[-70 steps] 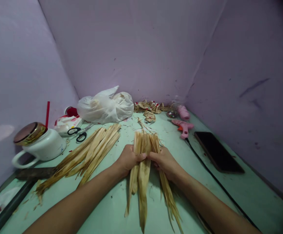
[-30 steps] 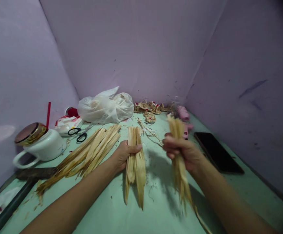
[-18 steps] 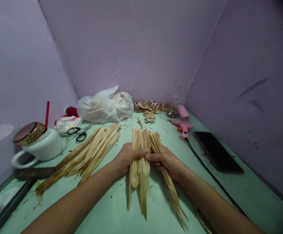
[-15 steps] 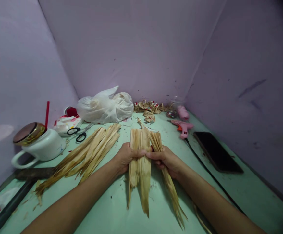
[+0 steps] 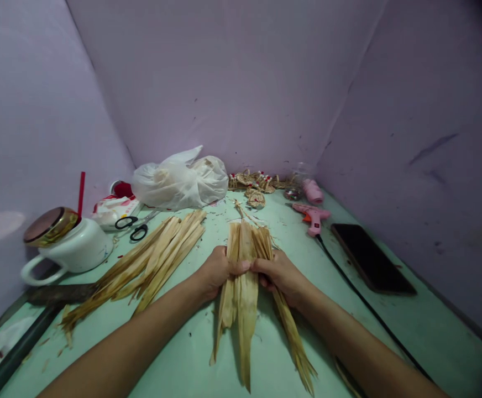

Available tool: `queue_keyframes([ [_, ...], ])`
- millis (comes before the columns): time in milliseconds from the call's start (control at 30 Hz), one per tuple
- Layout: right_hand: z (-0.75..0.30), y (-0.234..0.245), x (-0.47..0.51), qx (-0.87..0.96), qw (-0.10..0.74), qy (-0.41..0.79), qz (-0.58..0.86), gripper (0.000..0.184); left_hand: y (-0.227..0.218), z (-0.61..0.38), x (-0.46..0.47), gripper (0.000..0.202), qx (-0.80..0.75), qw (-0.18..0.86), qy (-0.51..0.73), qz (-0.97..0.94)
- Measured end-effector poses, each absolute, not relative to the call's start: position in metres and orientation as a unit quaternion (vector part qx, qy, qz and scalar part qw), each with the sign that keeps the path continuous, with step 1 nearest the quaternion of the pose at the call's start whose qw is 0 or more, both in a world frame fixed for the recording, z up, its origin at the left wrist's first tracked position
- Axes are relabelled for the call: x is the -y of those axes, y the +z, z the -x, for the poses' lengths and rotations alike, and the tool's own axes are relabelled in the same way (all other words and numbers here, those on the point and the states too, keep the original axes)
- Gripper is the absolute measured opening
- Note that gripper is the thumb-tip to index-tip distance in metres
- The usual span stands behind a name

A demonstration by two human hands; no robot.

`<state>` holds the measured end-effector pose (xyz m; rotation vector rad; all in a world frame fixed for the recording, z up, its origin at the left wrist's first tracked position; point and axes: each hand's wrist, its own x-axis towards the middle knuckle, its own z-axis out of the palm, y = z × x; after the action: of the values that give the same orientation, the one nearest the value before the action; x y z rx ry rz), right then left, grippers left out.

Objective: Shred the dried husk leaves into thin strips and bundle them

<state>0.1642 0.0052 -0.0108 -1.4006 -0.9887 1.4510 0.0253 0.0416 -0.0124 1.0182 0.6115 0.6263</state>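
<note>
A bundle of dried corn husk strips (image 5: 244, 301) lies lengthwise on the green table (image 5: 390, 331) in front of me. My left hand (image 5: 216, 272) is closed round the left side of the bundle, thumb on top. Beside it, my right hand (image 5: 280, 275) is closed on the right side, gripping a thinner bunch of strips that runs down toward me. The two thumbs nearly touch at the bundle's middle. The strip tips fan out above my hands.
A larger pile of husk strips (image 5: 150, 261) lies to the left. Black-handled scissors (image 5: 133, 226), a white lidded mug (image 5: 64, 243), a plastic bag (image 5: 181, 179), a pink glue gun (image 5: 312, 216) with black cord and a dark phone (image 5: 371, 258) surround the work spot. Purple walls close three sides.
A second ago my right hand held its bunch lifted off to the right. It has brought the bunch back against the strips in my left hand, and both hands have slid slightly toward me.
</note>
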Motion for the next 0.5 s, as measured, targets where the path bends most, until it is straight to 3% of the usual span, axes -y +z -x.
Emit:
queue_keyframes([
  [133, -0.165, -0.012, -0.007, 0.34, 0.47, 0.644, 0.499, 0.008, -0.012, -0.025, -0.042, 0.035, -0.242, 0.815, 0.272, -0.45],
  [500, -0.196, 0.016, -0.015, 0.143, 0.515, 0.74, 0.408, 0.007, 0.0, -0.016, -0.058, 0.034, -0.313, 0.817, 0.353, -0.332],
])
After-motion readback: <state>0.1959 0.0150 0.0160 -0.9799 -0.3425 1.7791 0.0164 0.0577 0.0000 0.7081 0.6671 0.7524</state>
